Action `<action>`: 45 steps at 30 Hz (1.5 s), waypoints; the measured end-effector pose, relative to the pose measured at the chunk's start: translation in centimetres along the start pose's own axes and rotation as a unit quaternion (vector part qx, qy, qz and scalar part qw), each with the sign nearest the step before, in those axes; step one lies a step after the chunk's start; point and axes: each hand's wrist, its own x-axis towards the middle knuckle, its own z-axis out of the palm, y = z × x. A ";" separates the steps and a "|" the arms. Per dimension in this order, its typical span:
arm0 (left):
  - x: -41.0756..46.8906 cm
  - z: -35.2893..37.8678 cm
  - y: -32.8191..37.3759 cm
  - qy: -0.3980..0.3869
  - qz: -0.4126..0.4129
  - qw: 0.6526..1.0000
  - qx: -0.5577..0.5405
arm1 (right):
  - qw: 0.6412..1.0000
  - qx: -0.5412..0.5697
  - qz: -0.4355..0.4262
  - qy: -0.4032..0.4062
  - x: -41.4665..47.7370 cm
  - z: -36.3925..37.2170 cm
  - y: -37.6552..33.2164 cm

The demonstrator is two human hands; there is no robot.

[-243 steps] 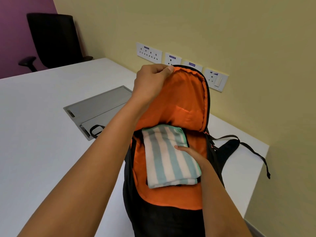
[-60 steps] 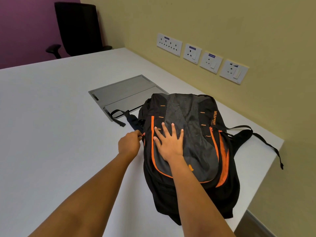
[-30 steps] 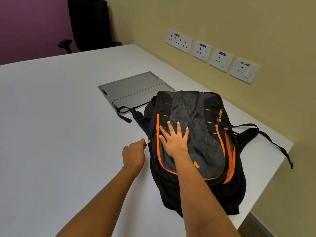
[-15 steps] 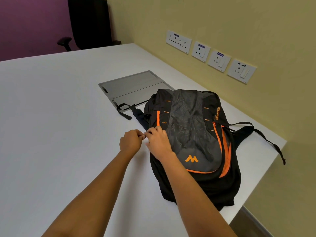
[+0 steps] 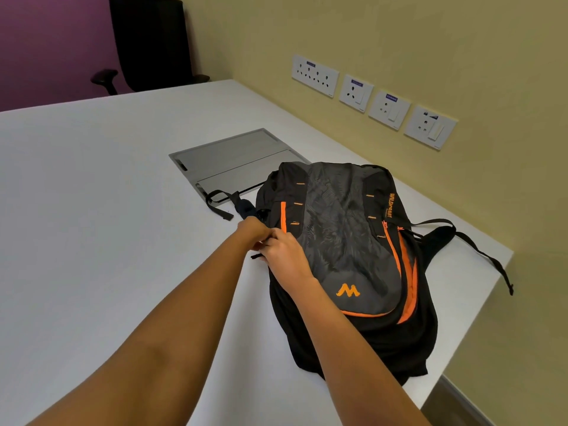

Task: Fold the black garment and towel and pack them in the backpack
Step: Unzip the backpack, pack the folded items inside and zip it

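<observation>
The right hand point(image 5: 285, 253) has left the front panel, where it lay flat a second ago, and now pinches the left edge of the backpack point(image 5: 347, 229) with curled fingers. The left hand point(image 5: 252, 231) curls against it, its grip hidden. The backpack lies closed, front up, on the counter point(image 5: 92, 226).

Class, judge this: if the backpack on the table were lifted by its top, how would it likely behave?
Probably floppy: the backpack lies slumped and creased on the table. Its loose straps would likely dangle and might catch the table's edge. Rolling or tipping seems unlikely, since it lies broad and flat.
</observation>
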 end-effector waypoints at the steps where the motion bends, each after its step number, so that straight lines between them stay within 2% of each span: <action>1: 0.2 0.3 0.1 0.017 0.005 1.000 0.018 | 1.000 -0.002 -0.010 0.002 0.1 0.1 0.1; 5: 0.7 0.7 0.2 0.072 0.008 0.997 0.040 | 0.998 -0.008 -0.054 0.019 0.3 0.0 0.7; 12: 1.8 1.4 -0.7 0.101 0.016 0.994 -0.028 | 0.970 0.084 -0.228 0.013 -2.5 -1.1 0.2; 17: 2.2 1.1 -0.8 0.130 0.037 0.989 -0.062 | 0.952 0.123 -0.275 0.054 -7.6 -2.3 1.1; 20: 1.3 1.3 -0.9 0.158 0.064 0.983 -0.069 | 0.950 0.101 -0.281 0.095 -9.2 -3.4 2.6; 23: -0.2 1.8 -1.3 0.156 0.089 0.982 -0.063 | 0.959 0.067 -0.261 0.092 -9.5 -3.4 2.7; 29: -3.8 2.6 -4.0 0.152 0.058 0.986 -0.036 | 0.984 0.101 -0.121 0.081 -10.5 -3.2 1.0; 31: -5.2 3.6 -5.2 0.112 0.045 0.993 -0.017 | 0.985 0.154 -0.016 0.071 -11.0 -3.1 0.1; 33: -6.6 4.6 -6.1 0.061 0.034 0.997 -0.014 | 0.969 0.221 0.105 0.037 -11.5 -3.3 -1.0; 36: -8.3 5.6 -6.5 0.058 0.025 0.998 -0.009 | 0.917 0.308 0.249 0.040 -11.7 -4.0 -2.8; 40: -9.1 5.7 -6.3 0.071 0.028 0.997 -0.031 | 0.812 0.409 0.409 0.080 -11.4 -4.5 -4.9; 43: -9.5 5.7 -6.1 0.086 0.024 0.995 -0.044 | 0.744 0.461 0.475 0.089 -11.6 -4.4 -5.5; 45: -9.9 5.8 -5.9 0.088 0.019 0.995 -0.051 | 0.724 0.472 0.491 0.109 -11.9 -4.5 -5.8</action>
